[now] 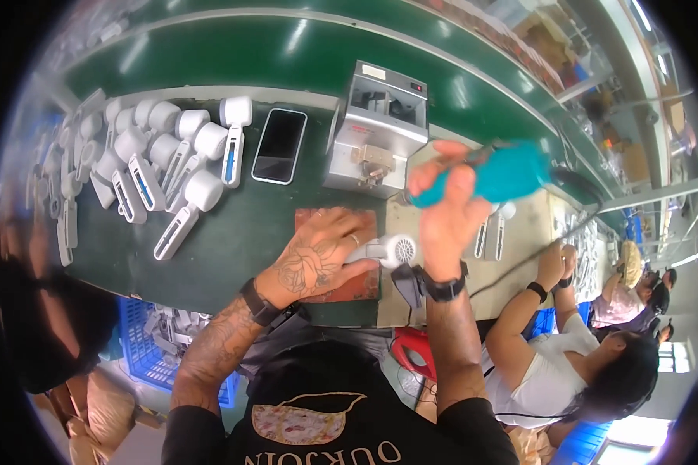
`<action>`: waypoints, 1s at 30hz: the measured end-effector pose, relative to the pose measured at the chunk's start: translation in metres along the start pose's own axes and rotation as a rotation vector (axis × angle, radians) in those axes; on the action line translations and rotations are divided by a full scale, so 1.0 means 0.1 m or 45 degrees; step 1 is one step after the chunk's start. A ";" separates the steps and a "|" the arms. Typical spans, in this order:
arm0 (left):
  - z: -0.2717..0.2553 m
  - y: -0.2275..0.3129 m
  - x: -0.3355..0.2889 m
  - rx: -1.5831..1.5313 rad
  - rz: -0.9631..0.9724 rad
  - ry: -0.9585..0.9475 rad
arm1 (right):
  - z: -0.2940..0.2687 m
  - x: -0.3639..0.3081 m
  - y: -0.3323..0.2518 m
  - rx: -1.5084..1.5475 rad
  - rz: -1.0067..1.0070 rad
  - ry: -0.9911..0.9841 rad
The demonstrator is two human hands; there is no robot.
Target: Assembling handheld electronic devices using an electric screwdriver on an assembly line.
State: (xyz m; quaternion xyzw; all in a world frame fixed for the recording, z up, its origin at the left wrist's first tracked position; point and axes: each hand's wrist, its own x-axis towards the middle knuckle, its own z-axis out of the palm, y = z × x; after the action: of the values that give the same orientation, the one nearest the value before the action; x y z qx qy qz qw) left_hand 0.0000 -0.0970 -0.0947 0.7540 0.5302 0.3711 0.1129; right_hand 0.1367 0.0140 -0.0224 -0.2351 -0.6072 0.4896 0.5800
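My left hand [318, 256] is closed round a small white handheld device [395, 251] with a round, slotted grille at its end. The device lies over a reddish-brown mat [335, 292], its handle mostly hidden under my fingers. My right hand [451, 213] is raised to the right of it, gripping a teal electric screwdriver [508, 174]. The tool is tilted nearly flat, its cable end to the right and its front end towards a silver screw feeder [372, 151]. That front end is partly covered by my fingers and slightly blurred.
White round-headed devices [203, 190] lie crowded on the left of the green table, beside a phone [280, 146]. More white parts [490, 232] lie right of my hand. A dark cable [520, 263] trails there. A blue crate [151, 349] stands below; a co-worker [574, 356] sits at right.
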 end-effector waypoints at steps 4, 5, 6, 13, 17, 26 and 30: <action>0.04 -0.04 0.00 0.076 -0.015 0.063 | 0.23 0.27 0.27 -0.116 -0.048 -0.054; 0.04 -0.04 -0.01 0.078 -0.018 0.069 | 0.28 0.30 0.31 -0.121 -0.052 -0.041; 0.04 -0.04 -0.02 0.045 -0.048 0.010 | 0.31 0.30 0.31 -0.134 -0.027 -0.050; 0.04 -0.03 0.00 0.044 -0.038 0.035 | 0.23 0.22 0.45 -0.136 0.021 -0.111; 0.03 -0.06 -0.02 0.066 -0.043 0.021 | 0.27 0.09 0.26 -0.141 0.118 -0.174; 0.05 -0.06 0.00 0.027 -0.042 0.044 | -0.04 -0.33 0.05 -0.035 0.189 -0.117; 0.05 -0.05 0.01 0.012 -0.047 0.034 | -0.05 -0.36 0.08 -0.078 0.194 -0.114</action>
State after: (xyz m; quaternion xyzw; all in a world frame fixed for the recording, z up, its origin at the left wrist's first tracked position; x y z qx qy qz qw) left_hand 0.0005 -0.0927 -0.1002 0.7394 0.5473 0.3766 0.1092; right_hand 0.1472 -0.0118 -0.0476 -0.2762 -0.6276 0.5234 0.5059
